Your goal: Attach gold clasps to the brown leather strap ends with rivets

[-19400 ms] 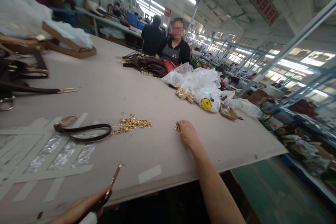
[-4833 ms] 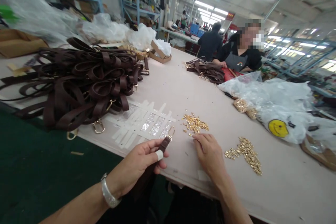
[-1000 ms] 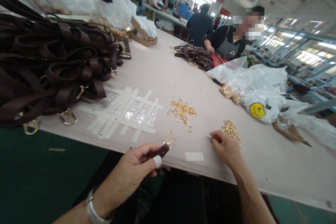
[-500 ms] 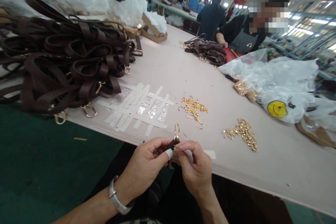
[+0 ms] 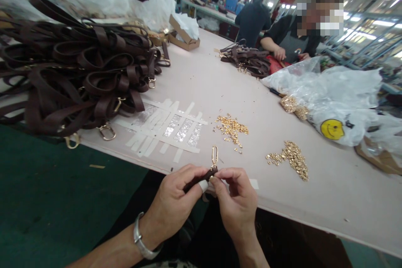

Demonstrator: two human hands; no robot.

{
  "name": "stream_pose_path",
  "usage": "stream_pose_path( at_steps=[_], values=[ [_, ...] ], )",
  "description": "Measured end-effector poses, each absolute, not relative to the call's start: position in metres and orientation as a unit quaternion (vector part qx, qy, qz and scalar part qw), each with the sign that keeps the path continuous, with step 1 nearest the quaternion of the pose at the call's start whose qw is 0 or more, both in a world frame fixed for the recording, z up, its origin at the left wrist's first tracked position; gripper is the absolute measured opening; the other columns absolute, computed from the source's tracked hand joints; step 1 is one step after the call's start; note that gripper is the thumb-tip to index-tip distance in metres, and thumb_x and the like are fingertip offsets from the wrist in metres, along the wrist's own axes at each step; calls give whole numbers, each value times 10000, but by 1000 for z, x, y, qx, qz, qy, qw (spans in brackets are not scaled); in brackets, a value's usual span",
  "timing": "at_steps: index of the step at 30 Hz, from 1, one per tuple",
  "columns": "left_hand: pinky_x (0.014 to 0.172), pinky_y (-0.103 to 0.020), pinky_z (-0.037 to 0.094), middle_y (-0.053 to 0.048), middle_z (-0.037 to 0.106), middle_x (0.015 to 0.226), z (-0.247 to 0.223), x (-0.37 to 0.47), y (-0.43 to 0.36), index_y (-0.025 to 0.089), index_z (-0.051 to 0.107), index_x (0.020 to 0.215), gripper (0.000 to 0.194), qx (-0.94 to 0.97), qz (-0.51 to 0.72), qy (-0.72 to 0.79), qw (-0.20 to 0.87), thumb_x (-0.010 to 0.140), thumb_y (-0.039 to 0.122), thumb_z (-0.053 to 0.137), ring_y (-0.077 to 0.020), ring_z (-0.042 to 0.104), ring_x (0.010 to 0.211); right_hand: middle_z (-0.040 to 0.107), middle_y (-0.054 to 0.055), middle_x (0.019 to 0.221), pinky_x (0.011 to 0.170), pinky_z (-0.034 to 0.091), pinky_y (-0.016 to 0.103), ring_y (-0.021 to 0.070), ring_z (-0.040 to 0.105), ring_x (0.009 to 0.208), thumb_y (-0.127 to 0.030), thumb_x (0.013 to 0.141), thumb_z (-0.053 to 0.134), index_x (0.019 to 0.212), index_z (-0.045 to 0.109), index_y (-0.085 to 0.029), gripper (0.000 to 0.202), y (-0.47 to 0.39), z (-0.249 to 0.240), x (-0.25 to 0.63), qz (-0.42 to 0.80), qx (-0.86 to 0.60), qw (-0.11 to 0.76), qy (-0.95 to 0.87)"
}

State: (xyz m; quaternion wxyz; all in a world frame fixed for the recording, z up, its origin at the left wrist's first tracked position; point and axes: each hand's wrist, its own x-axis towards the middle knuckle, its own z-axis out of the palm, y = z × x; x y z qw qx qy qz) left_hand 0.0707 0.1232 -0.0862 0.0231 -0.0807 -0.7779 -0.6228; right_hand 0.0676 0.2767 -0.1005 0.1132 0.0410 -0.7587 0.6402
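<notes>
On the left side of the pale table [image 5: 201, 88] lies a big pile of dark brown straps [image 5: 78, 60]. Near the front edge, strips of tape [image 5: 160, 123] are stuck over clear film [image 5: 181, 134], and to the right of them are one heap of small golden pieces [image 5: 233, 127] and then a second heap [image 5: 294, 159]. At the far side lie an open carton [image 5: 188, 44] and a smaller bundle of straps [image 5: 246, 59], with plastic bags [image 5: 339, 88] at the right.

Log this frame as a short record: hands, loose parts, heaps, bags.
Left hand: holds a dark brown strap with a gold clasp
Right hand: touches the strap's end; anything pinched is too small to tell
Loose parts: small gold pieces, left pile and right pile
Left side: large strap heap
Far side: co-worker near smaller strap heap
Right side: white plastic bags, yellow smiley print
</notes>
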Motion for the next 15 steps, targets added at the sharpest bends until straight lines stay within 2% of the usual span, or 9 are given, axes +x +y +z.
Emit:
stream_pose_path(
  at_steps=[3, 9, 12, 15],
  values=[
    [825, -235, 507, -1, 716, 968, -88, 71, 122, 237, 716, 1026, 226, -82, -636, -768, 8, 867, 124, 602, -158, 657, 903, 643, -2, 839, 628, 550, 236, 131, 638, 735, -226, 814, 709, 941, 580, -214, 182, 274, -99, 67, 701, -3, 69, -710],
    [769, -256, 521, -19, 728, 908, -88, 73, 121, 196, 726, 947, 148, -15, -698, -707, -115, 860, 308, 686, -180, 655, 832, 676, 1, 873, 682, 590, 243, 139, 678, 785, -242, 764, 764, 1035, 581, -234, 327, 274, -102, 71, 769, -30, 22, -638],
    [774, -270, 515, -32, 726, 889, -86, 76, 121, 187, 732, 906, 138, -18, -699, -706, -112, 852, 305, 686, -193, 653, 836, 708, 34, 899, 708, 612, 268, 165, 703, 813, -289, 792, 753, 1054, 617, -227, 302, 274, -109, 82, 774, -58, 42, -629],
    [800, -282, 509, -35, 725, 889, -83, 81, 123, 192, 720, 901, 91, -51, -686, -722, -82, 858, 238, 654, -194, 661, 846, 728, 102, 1087, 829, 616, 354, 239, 709, 974, -349, 770, 778, 1151, 651, -221, 423, 270, -118, 97, 779, -64, 18, -623]
  ],
)
